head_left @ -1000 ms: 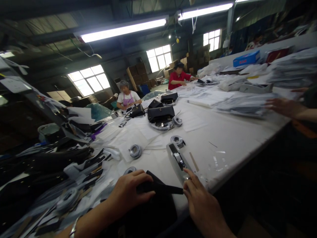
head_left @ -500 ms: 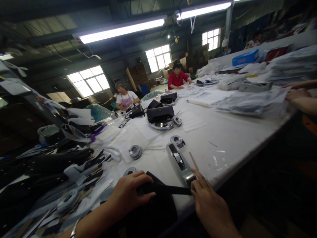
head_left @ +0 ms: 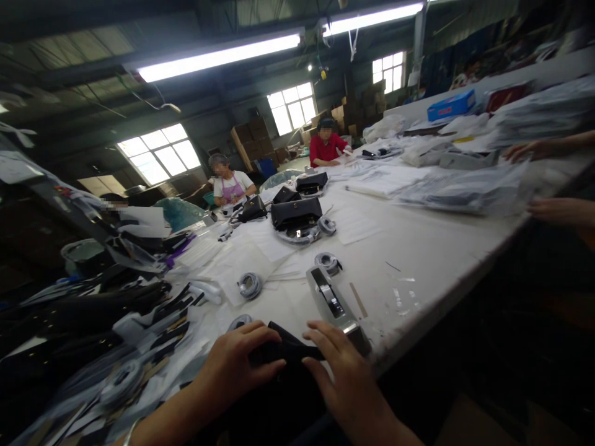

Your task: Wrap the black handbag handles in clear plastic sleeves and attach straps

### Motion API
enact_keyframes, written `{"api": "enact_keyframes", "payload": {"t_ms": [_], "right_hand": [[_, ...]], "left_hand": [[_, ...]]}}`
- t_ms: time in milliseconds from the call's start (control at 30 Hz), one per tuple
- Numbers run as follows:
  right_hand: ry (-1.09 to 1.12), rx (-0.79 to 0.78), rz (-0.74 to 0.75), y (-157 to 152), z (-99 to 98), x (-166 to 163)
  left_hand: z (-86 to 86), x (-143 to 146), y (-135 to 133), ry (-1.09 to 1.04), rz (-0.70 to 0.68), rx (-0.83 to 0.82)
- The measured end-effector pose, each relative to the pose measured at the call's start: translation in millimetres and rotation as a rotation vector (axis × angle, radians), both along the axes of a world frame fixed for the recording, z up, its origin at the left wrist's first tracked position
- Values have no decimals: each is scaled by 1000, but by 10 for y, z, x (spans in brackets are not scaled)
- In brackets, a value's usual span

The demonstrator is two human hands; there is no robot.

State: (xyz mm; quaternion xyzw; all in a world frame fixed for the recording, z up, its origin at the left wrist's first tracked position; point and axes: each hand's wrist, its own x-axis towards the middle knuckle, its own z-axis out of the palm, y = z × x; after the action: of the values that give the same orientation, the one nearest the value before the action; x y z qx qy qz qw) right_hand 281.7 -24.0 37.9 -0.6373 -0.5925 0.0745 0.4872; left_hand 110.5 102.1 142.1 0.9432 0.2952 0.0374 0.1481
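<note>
Low in the head view, my left hand [head_left: 242, 358] is closed on a black leather bag [head_left: 290, 384], thumb on the near side and fingers over the top edge. A short black strap [head_left: 297, 352] runs from it towards my right hand [head_left: 346, 375]. My right thumb and fingers curve loosely round this strap, its end hidden by the hand. The bag's lower part is lost in shadow. Just beyond my right hand stands a grey tape dispenser [head_left: 332, 300]. Coiled, wrapped straps [head_left: 250, 285] lie on the white table [head_left: 418, 241].
Finished-looking black handbags [head_left: 296, 214] sit mid-table. To the left is a pile of dark pieces and wrapping [head_left: 153, 347]. Two people sit across the table, one in a red top [head_left: 328, 148]. At right, another person's hands [head_left: 553, 207] are near plastic-wrapped goods [head_left: 460, 192].
My right hand has moved left along the strap, away from the tape dispenser and nearer my left hand. The co-worker's hands at right have shifted apart. The view has turned slightly.
</note>
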Motion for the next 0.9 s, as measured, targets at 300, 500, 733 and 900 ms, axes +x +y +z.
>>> {"api": "enact_keyframes", "payload": {"t_ms": [300,500,733,900], "right_hand": [[572,-183,256,257,155,-59],[676,-188,281,251,164,-47],[712,-191,279,261,141,-50],[669,-167,249,265,142,-56]], "left_hand": [[-14,-25,-18,-44,35,-78],[9,0,-39,-63,78,-137],[17,28,-42,-24,125,-153],[86,-2,-26,47,166,-154]]}}
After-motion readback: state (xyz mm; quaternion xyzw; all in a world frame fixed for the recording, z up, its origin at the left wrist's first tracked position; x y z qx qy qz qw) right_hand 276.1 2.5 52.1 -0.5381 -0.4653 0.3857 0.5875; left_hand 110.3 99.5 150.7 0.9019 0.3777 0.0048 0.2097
